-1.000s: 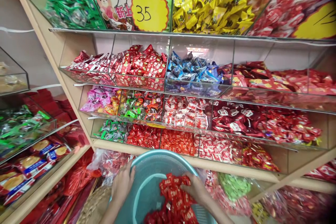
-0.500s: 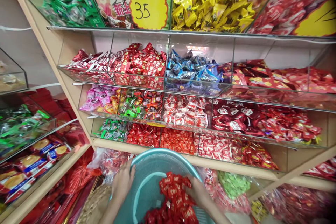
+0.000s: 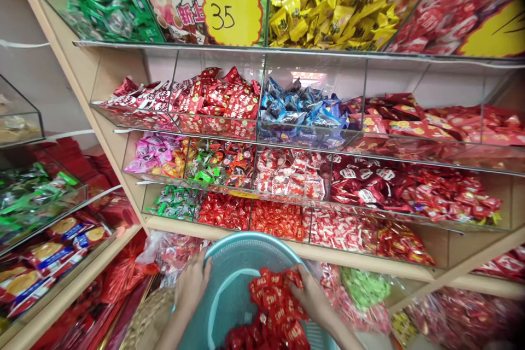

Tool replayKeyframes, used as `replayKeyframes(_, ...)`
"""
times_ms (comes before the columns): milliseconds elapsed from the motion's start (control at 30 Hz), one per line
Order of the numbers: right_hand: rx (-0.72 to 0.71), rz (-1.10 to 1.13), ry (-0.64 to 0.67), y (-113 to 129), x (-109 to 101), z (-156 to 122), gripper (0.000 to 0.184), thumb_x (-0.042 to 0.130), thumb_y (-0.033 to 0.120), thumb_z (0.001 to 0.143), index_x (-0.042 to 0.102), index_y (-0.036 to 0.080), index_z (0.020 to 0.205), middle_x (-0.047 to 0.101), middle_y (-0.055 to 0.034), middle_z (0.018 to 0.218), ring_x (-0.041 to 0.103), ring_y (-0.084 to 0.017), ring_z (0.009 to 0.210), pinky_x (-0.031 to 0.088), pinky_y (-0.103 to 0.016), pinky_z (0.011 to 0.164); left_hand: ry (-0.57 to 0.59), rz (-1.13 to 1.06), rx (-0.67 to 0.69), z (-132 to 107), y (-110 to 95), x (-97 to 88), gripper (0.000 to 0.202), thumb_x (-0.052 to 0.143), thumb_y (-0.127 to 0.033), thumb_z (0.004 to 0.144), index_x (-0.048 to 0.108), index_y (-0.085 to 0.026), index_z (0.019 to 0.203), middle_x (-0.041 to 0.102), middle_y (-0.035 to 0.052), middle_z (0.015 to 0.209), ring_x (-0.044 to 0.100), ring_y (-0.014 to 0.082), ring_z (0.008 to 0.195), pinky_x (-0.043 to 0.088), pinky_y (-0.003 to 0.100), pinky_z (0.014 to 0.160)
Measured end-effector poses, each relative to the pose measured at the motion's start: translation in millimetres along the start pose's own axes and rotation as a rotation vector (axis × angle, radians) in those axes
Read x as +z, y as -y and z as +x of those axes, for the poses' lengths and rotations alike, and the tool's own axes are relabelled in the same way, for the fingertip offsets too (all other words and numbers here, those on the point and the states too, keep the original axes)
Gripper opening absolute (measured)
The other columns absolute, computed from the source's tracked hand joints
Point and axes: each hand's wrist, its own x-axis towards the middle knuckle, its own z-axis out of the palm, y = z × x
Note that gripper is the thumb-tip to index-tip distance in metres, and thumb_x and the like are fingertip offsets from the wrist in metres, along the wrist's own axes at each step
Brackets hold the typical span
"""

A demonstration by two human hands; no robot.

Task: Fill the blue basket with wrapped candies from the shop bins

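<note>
Hands: left hand (image 3: pixel 192 286) gripping one teal basket (image 3: pixel 246 241), right hand (image 3: pixel 312 298) clutching red packets (image 3: pixel 271 296).

We record bright, even indoor light with soft shadows; glare sits on the clear acrylic bin (image 3: pixel 303 79). Wide-angle distortion bows the wooden shelf upright (image 3: pixel 74 82); lower-right red packets (image 3: pixel 463 317) blur, and the top-right corner darkens.

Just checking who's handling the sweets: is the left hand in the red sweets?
No, the left hand holds the teal basket's rim; the right hand is on the red sweets.
</note>
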Motion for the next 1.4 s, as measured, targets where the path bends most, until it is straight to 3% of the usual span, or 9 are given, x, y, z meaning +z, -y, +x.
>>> replayKeyframes(200, 0.033, 0.003, 0.072, 7, 7, -5, 0.022, 0.048, 0.022, 0.069, 0.056, 0.019, 0.089, 0.064, -0.0046, 0.087, 0.058, -0.021, 0.087, 0.041, -0.03, 0.078, 0.004, -0.005, -0.009, -1, 0, -1.1, 0.044, 0.029, -0.035, 0.089, 0.05, -0.017, 0.123, 0.06, 0.0104, 0.118, 0.057, 0.0198, 0.104, 0.045, 0.03, 0.083)
replayKeyframes(400, 0.106, -0.159, 0.193, 4, 15, -5, 0.021, 0.047, 0.021, 0.069, 0.06, 0.019, 0.085, 0.066, -0.0066, 0.085, 0.06, -0.023, 0.088, 0.041, -0.03, 0.076, -0.003, 0.012, -0.011, -1, 0, -0.8, 0.043, 0.03, -0.034, 0.089, 0.051, -0.017, 0.122, 0.061, 0.0108, 0.116, 0.057, 0.0197, 0.104, 0.045, 0.03, 0.084)
replayKeyframes(567, 0.112, -0.14, 0.084, 12, 10, 0, 0.022, 0.048, 0.022, 0.068, 0.058, 0.019, 0.086, 0.065, -0.0065, 0.085, 0.06, -0.023, 0.088, 0.043, -0.032, 0.076, -0.019, 0.002, 0.001, 0, 1, 0.7, 0.043, 0.03, -0.034, 0.089, 0.051, -0.018, 0.122, 0.061, 0.0104, 0.117, 0.057, 0.0197, 0.105, 0.045, 0.03, 0.084)
replayKeyframes(667, 0.127, 0.045, 0.068, 19, 7, 4, 0.02, 0.045, 0.03, 0.07, 0.055, 0.02, 0.085, 0.062, -0.0016, 0.072, 0.06, -0.019, 0.064, 0.046, -0.028, 0.059, -0.007, 0.002, 0.01, -1, 2, 2.2, 0.044, 0.028, -0.034, 0.089, 0.05, -0.016, 0.123, 0.059, 0.0113, 0.118, 0.057, 0.0206, 0.105, 0.046, 0.031, 0.084)
replayKeyframes(733, 0.186, 0.148, 0.076, 22, 7, 6, 0.025, 0.043, 0.036, 0.072, 0.053, 0.02, 0.089, 0.057, 0.0021, 0.064, 0.054, -0.015, 0.045, 0.042, -0.026, 0.044, 0.0, 0.003, 0.015, -1, 3, 3.2, 0.044, 0.028, -0.034, 0.089, 0.049, -0.016, 0.124, 0.059, 0.0115, 0.118, 0.057, 0.0207, 0.105, 0.046, 0.031, 0.083)
replayKeyframes(833, 0.23, 0.187, 0.057, 19, 11, 8, 0.029, 0.042, 0.039, 0.073, 0.051, 0.02, 0.093, 0.054, 0.0043, 0.06, 0.047, -0.013, 0.036, 0.037, -0.025, 0.037, -0.002, 0.01, 0.016, -1, 3, 3.8, 0.044, 0.028, -0.033, 0.089, 0.049, -0.016, 0.124, 0.06, 0.0121, 0.117, 0.057, 0.0209, 0.104, 0.046, 0.031, 0.082)
replayKeyframes(967, 0.13, 0.096, -0.018, 14, 16, 8, 0.027, 0.044, 0.036, 0.071, 0.056, 0.02, 0.089, 0.064, -0.0014, 0.075, 0.06, -0.018, 0.059, 0.046, -0.028, 0.056, -0.001, 0.016, 0.007, -1, 3, 3.5, 0.044, 0.028, -0.033, 0.089, 0.048, -0.018, 0.126, 0.06, 0.0118, 0.117, 0.058, 0.0209, 0.102, 0.046, 0.031, 0.081)
replayKeyframes(1100, 0.084, 0.052, -0.022, 11, 19, 8, 0.024, 0.043, 0.031, 0.071, 0.058, 0.019, 0.086, 0.066, -0.0048, 0.084, 0.062, -0.022, 0.082, 0.046, -0.03, 0.075, 0.004, 0.003, 0.005, -1, 2, 2.8, 0.044, 0.027, -0.033, 0.089, 0.047, -0.018, 0.126, 0.059, 0.011, 0.119, 0.057, 0.0201, 0.104, 0.045, 0.031, 0.083)
replayKeyframes(1400, 0.047, -0.008, -0.043, -3, 29, 9, 0.024, 0.041, 0.027, 0.074, 0.059, 0.019, 0.087, 0.067, -0.0059, 0.091, 0.06, -0.022, 0.09, 0.043, -0.032, 0.083, -0.015, 0.002, 0.007, -1, 3, 4.0, 0.043, 0.029, -0.034, 0.089, 0.048, -0.02, 0.125, 0.06, 0.0111, 0.116, 0.059, 0.0198, 0.101, 0.046, 0.03, 0.08)
